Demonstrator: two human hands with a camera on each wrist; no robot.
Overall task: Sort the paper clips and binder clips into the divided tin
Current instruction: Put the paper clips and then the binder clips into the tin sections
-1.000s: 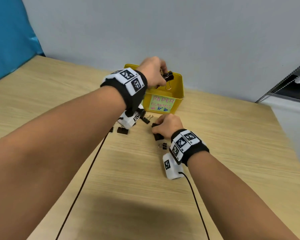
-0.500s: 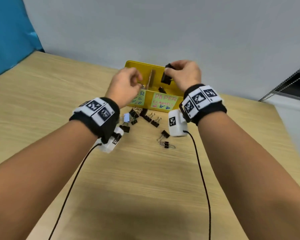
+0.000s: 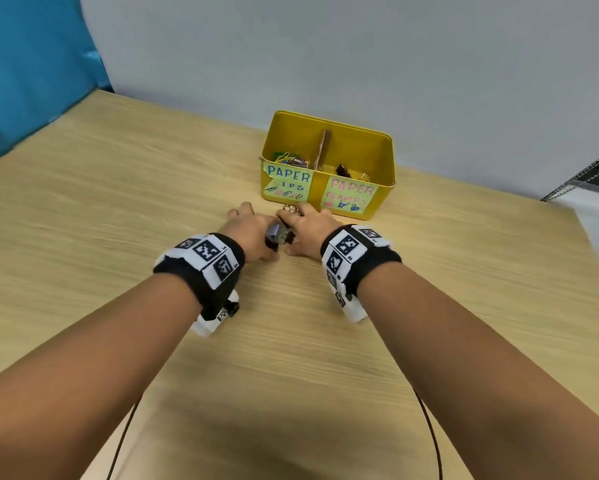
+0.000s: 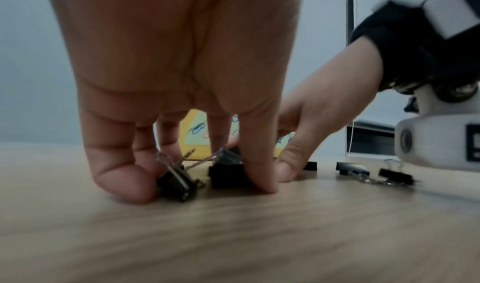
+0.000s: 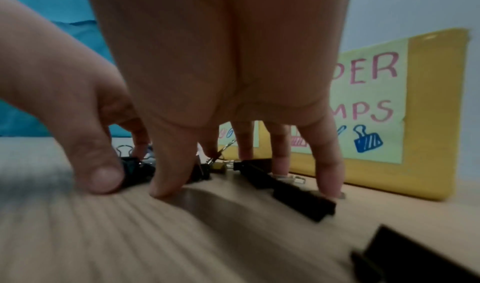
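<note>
The yellow divided tin (image 3: 384,199) stands at the back of the table, with coloured paper clips (image 3: 288,159) in its left compartment and black binder clips (image 3: 343,169) in its right. Both hands are down on the table in front of it, over loose binder clips (image 3: 279,236). My left hand (image 3: 254,232) pinches a black binder clip (image 5: 133,167) between thumb (image 5: 103,176) and finger, and another clip (image 4: 179,181) lies under its curled fingers. My right hand (image 3: 306,225) stands on spread, straight fingertips (image 5: 328,176) among other clips (image 5: 298,195), gripping none that I can see.
More binder clips (image 4: 394,176) lie on the wood to the right of my hands, and one sits close to the right wrist camera (image 5: 415,254). A blue panel (image 3: 31,71) rises at the left. The table's right edge (image 3: 589,230) is near. Cables trail from both wrists.
Both hands came down from the tin to the clips on the table. The binder clip that my right hand held over the tin is no longer in it.
</note>
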